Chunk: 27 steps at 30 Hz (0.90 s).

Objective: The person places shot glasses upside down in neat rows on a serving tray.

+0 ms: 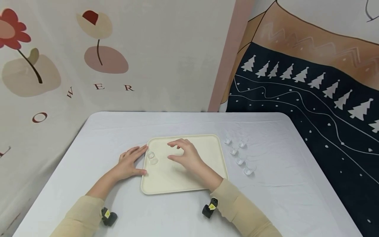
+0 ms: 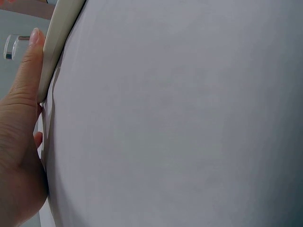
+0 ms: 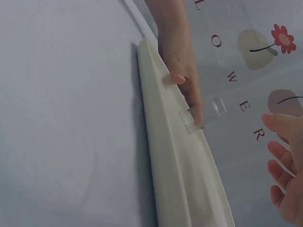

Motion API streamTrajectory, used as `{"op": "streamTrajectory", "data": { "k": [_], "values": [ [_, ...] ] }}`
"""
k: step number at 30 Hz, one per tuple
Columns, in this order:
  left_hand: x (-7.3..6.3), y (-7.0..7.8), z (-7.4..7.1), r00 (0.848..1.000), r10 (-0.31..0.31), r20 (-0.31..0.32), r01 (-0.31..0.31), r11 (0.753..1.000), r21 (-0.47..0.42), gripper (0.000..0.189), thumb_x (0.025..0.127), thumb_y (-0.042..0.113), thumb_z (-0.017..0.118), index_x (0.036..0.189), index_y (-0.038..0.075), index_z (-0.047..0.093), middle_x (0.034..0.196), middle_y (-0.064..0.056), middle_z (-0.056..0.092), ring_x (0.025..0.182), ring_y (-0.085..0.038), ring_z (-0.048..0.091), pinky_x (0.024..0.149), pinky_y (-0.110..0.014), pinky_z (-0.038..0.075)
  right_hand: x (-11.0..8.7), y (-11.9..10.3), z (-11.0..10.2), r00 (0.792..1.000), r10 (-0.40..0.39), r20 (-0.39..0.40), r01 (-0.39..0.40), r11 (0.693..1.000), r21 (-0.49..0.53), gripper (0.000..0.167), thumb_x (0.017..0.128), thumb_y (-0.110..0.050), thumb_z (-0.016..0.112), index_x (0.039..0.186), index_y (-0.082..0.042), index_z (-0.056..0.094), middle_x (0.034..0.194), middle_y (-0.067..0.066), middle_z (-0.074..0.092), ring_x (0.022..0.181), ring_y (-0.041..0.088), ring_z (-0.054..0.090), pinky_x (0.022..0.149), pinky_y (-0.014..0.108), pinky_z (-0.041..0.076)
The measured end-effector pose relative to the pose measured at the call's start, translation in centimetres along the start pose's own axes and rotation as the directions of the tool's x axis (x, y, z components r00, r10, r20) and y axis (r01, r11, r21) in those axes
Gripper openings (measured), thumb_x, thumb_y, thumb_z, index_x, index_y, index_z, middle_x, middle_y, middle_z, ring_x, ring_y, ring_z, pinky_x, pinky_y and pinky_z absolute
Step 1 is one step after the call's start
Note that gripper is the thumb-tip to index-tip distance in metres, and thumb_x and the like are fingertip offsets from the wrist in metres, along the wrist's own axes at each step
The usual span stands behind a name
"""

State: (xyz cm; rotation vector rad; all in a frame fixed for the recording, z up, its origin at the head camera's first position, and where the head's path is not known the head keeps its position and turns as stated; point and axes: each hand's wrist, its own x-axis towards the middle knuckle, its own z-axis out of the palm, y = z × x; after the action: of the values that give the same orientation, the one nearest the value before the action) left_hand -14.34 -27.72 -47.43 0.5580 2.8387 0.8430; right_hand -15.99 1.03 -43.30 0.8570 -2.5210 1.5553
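A cream tray [image 1: 183, 179] lies on the white-covered table. One small clear glass cup [image 1: 152, 158] stands upright near its left rim. My left hand [image 1: 129, 165] rests at that left rim, fingers fairly straight and thumb spread, beside the cup. In the left wrist view the thumb [image 2: 29, 71] lies along the tray's edge. Above the middle of the tray hovers my right hand [image 1: 187, 155], its thumb and fingers apart in a C shape and nothing between them. A gap separates it from the cup [image 3: 203, 115], as the right wrist view also shows.
Several small clear cups, one of them [image 1: 249, 170] nearest the front, stand on the table to the right of the tray. Behind the table hang a flower-print cloth [image 1: 165, 59] and a dark tree-print cloth [image 1: 284, 95].
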Motion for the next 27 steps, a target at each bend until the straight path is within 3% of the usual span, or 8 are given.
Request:
{"op": "streamTrajectory", "data": {
  "k": [7,11,17,27],
  "values": [
    [-0.1,0.1,-0.1,1.000,-0.003,0.007,0.003,1.000,-0.008,0.107,0.067,0.048,0.081,0.150,0.006,0.029,0.154,-0.015,0.026,0.138,-0.042,0.014,0.103,-0.063,0.007,-1.0,0.0,-2.9,0.998,-0.043,-0.043,0.044,0.999,0.018,0.041,0.077,-0.011,0.081,0.114,-0.004,0.067,0.112,0.002,0.066,0.098,0.034,0.055,0.082,0.053,0.045],
    [-0.1,0.0,-0.1,1.000,0.001,0.009,-0.001,1.000,-0.009,0.107,0.067,0.048,0.081,0.150,0.006,0.028,0.155,-0.015,0.025,0.138,-0.042,0.014,0.102,-0.063,0.007,-1.5,0.1,-4.4,0.995,-0.069,-0.070,0.068,0.998,-0.016,0.040,0.077,-0.011,0.082,0.114,-0.007,0.068,0.112,-0.001,0.066,0.097,0.032,0.056,0.083,0.048,0.046],
    [-0.1,-0.1,0.1,1.000,0.002,0.007,-0.002,1.000,-0.012,0.108,0.067,0.050,0.081,0.150,0.006,0.028,0.155,-0.015,0.025,0.138,-0.042,0.014,0.103,-0.063,0.006,-2.5,0.0,-6.6,0.989,-0.102,-0.104,0.096,0.993,-0.063,0.042,0.075,-0.011,0.083,0.114,-0.010,0.068,0.111,-0.003,0.066,0.096,0.019,0.056,0.084,0.033,0.045],
    [0.0,-0.4,0.3,1.000,0.010,0.010,-0.009,1.000,-0.015,0.108,0.067,0.051,0.080,0.151,0.007,0.027,0.155,-0.014,0.024,0.138,-0.042,0.013,0.103,-0.063,0.006,-4.4,0.1,-9.7,0.985,-0.098,-0.142,0.089,0.994,-0.070,0.045,0.073,-0.009,0.084,0.116,-0.010,0.067,0.114,-0.002,0.065,0.098,0.015,0.054,0.087,0.038,0.043]
  ]
}}
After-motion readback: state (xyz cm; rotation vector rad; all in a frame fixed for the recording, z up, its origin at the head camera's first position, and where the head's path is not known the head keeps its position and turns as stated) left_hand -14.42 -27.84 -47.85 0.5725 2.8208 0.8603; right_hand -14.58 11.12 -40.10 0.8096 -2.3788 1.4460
